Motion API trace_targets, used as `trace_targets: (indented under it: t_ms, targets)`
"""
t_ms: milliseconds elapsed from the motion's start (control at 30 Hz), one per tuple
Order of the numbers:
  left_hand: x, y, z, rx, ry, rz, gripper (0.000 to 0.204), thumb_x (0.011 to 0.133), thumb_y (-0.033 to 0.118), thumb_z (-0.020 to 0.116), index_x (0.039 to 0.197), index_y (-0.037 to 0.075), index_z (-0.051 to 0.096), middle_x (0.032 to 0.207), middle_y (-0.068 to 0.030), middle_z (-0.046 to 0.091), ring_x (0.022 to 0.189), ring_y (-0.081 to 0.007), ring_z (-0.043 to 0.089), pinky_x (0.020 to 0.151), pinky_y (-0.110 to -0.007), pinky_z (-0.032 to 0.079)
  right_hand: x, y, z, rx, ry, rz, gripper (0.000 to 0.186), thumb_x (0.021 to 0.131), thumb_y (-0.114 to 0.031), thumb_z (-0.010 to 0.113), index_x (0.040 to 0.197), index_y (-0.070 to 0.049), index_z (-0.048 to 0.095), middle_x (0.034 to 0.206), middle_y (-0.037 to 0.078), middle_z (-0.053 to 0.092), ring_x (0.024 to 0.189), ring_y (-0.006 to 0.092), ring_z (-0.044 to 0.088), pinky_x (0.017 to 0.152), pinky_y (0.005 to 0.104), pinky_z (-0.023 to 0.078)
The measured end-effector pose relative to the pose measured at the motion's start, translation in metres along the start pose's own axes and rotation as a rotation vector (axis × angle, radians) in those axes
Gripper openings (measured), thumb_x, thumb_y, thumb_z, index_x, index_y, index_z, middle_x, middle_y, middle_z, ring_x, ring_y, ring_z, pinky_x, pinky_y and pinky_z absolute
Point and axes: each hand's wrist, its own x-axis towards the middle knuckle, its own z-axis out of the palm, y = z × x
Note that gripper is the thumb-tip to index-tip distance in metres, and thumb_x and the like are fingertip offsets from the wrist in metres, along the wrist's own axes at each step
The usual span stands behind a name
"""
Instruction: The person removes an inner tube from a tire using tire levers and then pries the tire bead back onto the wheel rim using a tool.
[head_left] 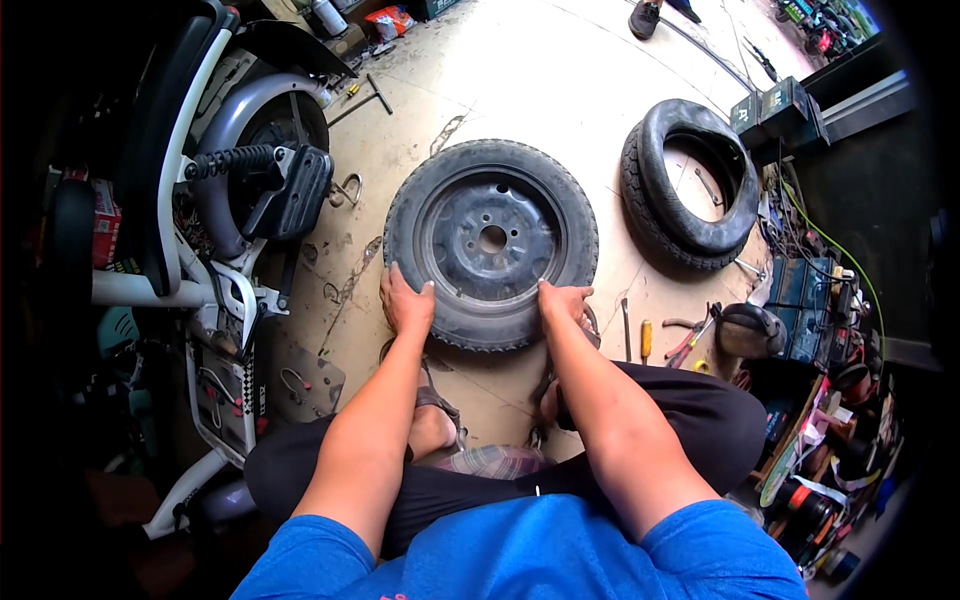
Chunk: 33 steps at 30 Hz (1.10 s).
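A black tyre (490,321) on a dark steel wheel (494,200) lies flat on the floor between my knees. My left hand (405,300) grips its near left edge, thumb on the sidewall and fingers around the tread. My right hand (568,305) grips the near right edge the same way, with some fingertips hidden underneath. To the right lie a screwdriver with a yellow handle (646,338), a long metal bar (626,325) and pliers (692,338). A second tyre with a loose tube (668,235) lies farther right.
A scooter (160,297) stands at the left, a T-handle tool (380,95) beyond it. Boxes (760,115), toolboxes (795,300) and cluttered parts line the right. Another person's shoe (643,20) shows at the back, near vehicles (830,30) outside. My feet are under my forearms.
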Motion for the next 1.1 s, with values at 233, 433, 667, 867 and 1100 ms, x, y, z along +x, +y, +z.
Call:
trace_targets:
  t_ms: [233, 433, 667, 867, 1100]
  targets:
    - [0.046, 0.046, 0.024, 0.045, -0.549, 0.632, 0.020, 0.082, 0.023, 0.081, 0.098, 0.010, 0.082, 0.104, -0.0183, 0.074, 0.113, -0.0384, 0.065, 0.110, -0.047, 0.045, 0.080, -0.044, 0.005, 0.152, -0.198, 0.239, 0.102, 0.085, -0.036, 0.078, 0.158, 0.010, 0.023, 0.153, 0.032, 0.046, 0.137, 0.0434, 0.055, 0.117, 0.0479, 0.043]
    - [0.053, 0.026, 0.033, 0.264, -0.768, 0.490, 0.019, 0.082, 0.027, 0.082, 0.090, 0.010, 0.083, 0.103, -0.0213, 0.074, 0.107, -0.0396, 0.068, 0.101, -0.047, 0.052, 0.072, -0.131, -0.114, -0.724, -0.483, -0.953, 0.067, 0.093, -0.047, 0.073, 0.129, 0.009, 0.066, 0.120, 0.026, 0.072, 0.097, 0.0370, 0.076, 0.074, 0.0454, 0.066]
    - [0.068, 0.040, 0.045, 0.505, -0.911, 0.516, 0.010, 0.073, 0.012, 0.076, 0.081, 0.009, 0.081, 0.096, -0.0173, 0.078, 0.097, -0.0349, 0.075, 0.099, -0.046, 0.053, 0.141, -0.117, -0.166, -0.846, -0.197, -1.336, 0.054, 0.091, -0.046, 0.066, 0.108, 0.004, 0.077, 0.110, 0.027, 0.074, 0.105, 0.0415, 0.071, 0.097, 0.0465, 0.055]
    - [0.069, 0.058, 0.051, 0.613, -0.908, 0.446, 0.018, 0.070, 0.015, 0.082, 0.086, 0.008, 0.082, 0.099, -0.0172, 0.078, 0.101, -0.0336, 0.075, 0.097, -0.044, 0.054, 0.193, 0.067, -0.125, -0.735, -0.149, -0.844, 0.055, 0.089, -0.038, 0.072, 0.126, 0.003, 0.070, 0.120, 0.026, 0.072, 0.116, 0.0393, 0.068, 0.104, 0.0466, 0.052]
    - [0.068, 0.042, 0.049, 0.473, -0.911, 0.561, 0.019, 0.067, 0.022, 0.091, 0.080, 0.012, 0.082, 0.087, -0.0175, 0.076, 0.087, -0.0358, 0.075, 0.084, -0.044, 0.058, 0.213, 0.204, -0.094, -0.421, -0.049, -0.438, 0.061, 0.089, -0.031, 0.076, 0.135, 0.005, 0.059, 0.129, 0.029, 0.066, 0.122, 0.0432, 0.063, 0.105, 0.0476, 0.050]
